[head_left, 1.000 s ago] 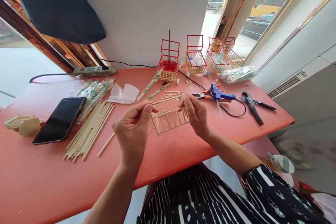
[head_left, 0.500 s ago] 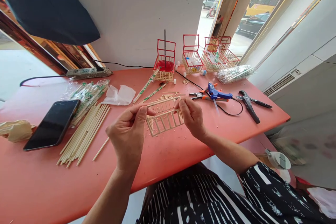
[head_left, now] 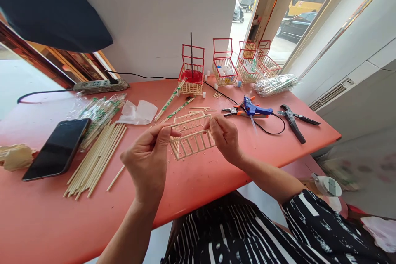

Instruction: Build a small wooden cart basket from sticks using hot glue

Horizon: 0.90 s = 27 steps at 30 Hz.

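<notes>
A small basket frame made of wooden sticks (head_left: 193, 145) is held up over the front part of the table, tilted so its slatted sides show. My left hand (head_left: 148, 154) pinches its left end between thumb and forefinger. At the right end, my right hand (head_left: 225, 137) grips the top corner with closed fingers. Small wood crumbs and short cut sticks (head_left: 202, 109) lie on the table beneath and behind the frame. To the left of my left hand rest a loose stick (head_left: 115, 178) and a pile of wooden sticks (head_left: 95, 161).
On the red table (head_left: 192, 198) lie a phone (head_left: 57, 148), a blue glue gun (head_left: 255, 108), pliers (head_left: 230, 111) and black-handled cutters (head_left: 293, 123). Several red-trimmed stick carts (head_left: 224, 64) stand at the back. A power strip (head_left: 102, 86) sits at the back left.
The view has shifted slightly, moving the scene a little left. Both hands keep hold of the stick frame, with hardly any change in its tilt.
</notes>
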Motion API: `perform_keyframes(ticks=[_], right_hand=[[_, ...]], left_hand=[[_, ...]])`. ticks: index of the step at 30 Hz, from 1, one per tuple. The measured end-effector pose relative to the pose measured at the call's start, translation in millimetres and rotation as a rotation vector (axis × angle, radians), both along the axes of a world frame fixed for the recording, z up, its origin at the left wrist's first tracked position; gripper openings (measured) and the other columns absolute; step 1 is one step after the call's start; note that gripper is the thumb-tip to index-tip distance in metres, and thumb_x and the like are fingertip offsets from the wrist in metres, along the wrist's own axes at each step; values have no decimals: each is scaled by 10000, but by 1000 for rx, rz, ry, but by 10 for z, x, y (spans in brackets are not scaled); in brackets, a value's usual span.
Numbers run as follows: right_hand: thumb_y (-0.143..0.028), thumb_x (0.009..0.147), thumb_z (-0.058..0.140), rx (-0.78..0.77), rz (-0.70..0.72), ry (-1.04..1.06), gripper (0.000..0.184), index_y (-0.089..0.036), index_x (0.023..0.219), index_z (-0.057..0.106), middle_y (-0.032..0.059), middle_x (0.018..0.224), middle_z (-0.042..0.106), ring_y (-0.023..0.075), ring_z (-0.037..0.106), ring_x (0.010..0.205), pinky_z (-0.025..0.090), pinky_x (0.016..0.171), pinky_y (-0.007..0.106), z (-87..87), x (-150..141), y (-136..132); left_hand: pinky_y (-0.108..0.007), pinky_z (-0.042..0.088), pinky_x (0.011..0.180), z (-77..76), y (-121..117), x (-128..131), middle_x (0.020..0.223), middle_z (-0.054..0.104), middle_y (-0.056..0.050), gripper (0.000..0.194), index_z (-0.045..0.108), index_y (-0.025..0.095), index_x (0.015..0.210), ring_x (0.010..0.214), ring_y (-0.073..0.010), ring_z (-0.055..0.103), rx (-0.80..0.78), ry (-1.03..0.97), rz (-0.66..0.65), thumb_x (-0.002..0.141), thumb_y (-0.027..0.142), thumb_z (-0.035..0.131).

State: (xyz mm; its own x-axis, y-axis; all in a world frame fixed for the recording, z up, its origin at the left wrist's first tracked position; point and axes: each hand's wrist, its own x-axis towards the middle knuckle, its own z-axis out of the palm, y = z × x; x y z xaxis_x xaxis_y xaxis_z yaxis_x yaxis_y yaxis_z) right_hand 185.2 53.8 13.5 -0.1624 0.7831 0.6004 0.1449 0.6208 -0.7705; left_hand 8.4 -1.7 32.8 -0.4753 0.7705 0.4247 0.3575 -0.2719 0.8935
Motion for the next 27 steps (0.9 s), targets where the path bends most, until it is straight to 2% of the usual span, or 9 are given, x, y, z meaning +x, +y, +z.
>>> perform_keyframes(ticks=[11,17,27], right_hand=[[-409,1116,441,25,4,6,394,-220,806,595,12,776,607,153,607,751,485,737,310,9,-2,-5],[-387,1105,439,7,-9,-8,389,-221,793,602,25,778,617,168,614,784,496,747,315,13,-1,-15],[-303,1100,445,46,-4,-13,358,-217,791,606,3,743,614,147,594,731,471,745,305,18,4,-16]], left_hand=[[-324,555,836,-7,2,5,820,796,-4,193,827,223,911,814,-181,720,17,-29,-15,963,378,723],[-317,552,804,0,-1,17,785,772,2,212,830,224,855,774,-176,701,8,-32,5,957,379,727],[-297,555,814,-14,-1,12,777,760,8,190,848,222,897,779,-170,707,-4,-15,6,959,347,719]])
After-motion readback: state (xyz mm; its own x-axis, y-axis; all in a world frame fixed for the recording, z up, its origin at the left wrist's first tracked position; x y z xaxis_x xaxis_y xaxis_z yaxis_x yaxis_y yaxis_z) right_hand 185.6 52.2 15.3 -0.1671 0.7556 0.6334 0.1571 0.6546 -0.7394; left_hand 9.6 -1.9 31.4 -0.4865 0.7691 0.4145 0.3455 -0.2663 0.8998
